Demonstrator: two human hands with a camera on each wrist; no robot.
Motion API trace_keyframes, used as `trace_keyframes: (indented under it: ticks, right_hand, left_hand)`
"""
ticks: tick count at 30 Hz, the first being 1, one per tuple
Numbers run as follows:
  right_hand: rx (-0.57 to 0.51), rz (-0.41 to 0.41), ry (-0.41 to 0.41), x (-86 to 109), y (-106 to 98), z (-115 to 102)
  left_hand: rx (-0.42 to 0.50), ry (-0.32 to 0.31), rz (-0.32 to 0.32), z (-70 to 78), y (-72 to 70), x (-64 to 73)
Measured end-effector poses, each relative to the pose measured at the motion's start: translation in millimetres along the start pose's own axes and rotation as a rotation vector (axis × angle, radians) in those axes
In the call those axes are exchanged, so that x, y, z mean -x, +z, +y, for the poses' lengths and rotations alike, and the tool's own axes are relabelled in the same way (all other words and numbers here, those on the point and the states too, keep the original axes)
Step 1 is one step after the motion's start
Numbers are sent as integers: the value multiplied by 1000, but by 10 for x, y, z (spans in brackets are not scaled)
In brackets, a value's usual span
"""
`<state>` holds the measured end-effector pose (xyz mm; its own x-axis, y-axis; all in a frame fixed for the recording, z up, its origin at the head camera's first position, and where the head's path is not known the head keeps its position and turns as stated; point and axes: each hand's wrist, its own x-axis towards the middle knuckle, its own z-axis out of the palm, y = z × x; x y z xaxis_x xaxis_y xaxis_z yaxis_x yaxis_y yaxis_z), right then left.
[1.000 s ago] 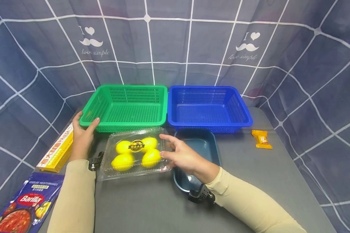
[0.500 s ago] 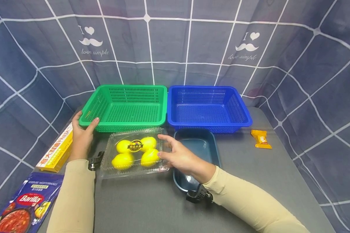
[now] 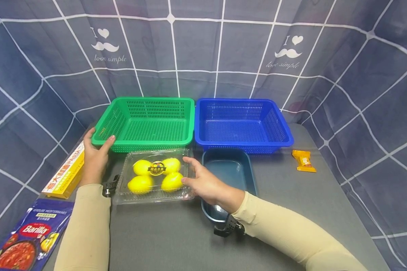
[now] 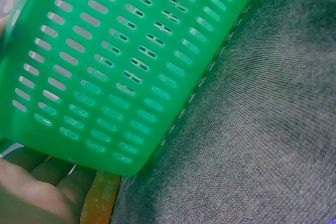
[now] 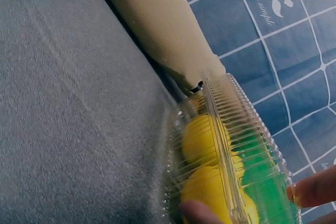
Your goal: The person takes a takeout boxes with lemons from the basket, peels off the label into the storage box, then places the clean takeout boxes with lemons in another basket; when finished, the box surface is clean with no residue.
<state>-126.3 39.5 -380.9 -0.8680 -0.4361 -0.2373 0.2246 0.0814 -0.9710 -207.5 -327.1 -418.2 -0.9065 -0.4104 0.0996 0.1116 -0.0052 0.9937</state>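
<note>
The right hand (image 3: 207,185) has shifted slightly leftward with the clear fruit box (image 3: 157,174), its grip holding the right end just before the green basket (image 3: 149,144), whose front-left corner the left hand (image 3: 95,160) grasps, suggesting positioning.

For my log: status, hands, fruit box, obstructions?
Left fingers grip green basket, front-left corner. Right fingers hold fruit box, right edge. Dark blue tub beside it, possibly obstructing.

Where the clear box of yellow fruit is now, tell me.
In the head view, the clear box is left of centre, in front of the green basket, with the right hand at its right edge.
</note>
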Motion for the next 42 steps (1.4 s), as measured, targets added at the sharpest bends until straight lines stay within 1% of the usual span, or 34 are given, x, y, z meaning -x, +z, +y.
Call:
trace_keyframes:
  ticks: [4,10,13,16,19,20,23,27,30,33,36,39,40,42]
  right_hand:
    - [-11,-8,13,-18,29,19]
    - [-15,-5,2,-37,59,45]
    - [-21,-7,-3,-34,67,52]
    - [-12,-11,-8,-28,74,59]
    - [10,-16,-13,-15,79,56]
    - [17,-18,-12,-12,80,53]
    - [32,-16,-14,-8,80,37]
    - [37,-10,-11,-26,71,20]
    - [33,-11,3,-29,59,9]
    - [36,-10,15,-20,52,-6]
    - [42,-10,16,-17,50,-17]
    - [41,-10,11,-20,48,-20]
    - [43,-10,10,-20,46,-24]
    - [47,-8,9,-22,42,-31]
  left_hand:
    - [4,1,-4,8,-11,13]
    - [11,3,-1,-53,-47,-10]
    - [-3,6,-1,-66,-58,-7]
    - [4,-2,3,-45,-57,14]
    - [-13,-13,7,3,-52,45]
    - [-33,-19,8,26,-48,57]
    - [-127,-31,5,83,-41,72]
    - [-272,-31,-6,88,-73,20]
    - [-375,-33,-42,88,-116,-17]
    - [-465,-45,-105,147,-152,-17]
    - [-558,-52,-182,274,-169,8]
    - [-724,-52,-246,489,-149,72]
    - [-779,-48,-252,582,-129,108]
    - [-883,-36,-240,792,-77,202]
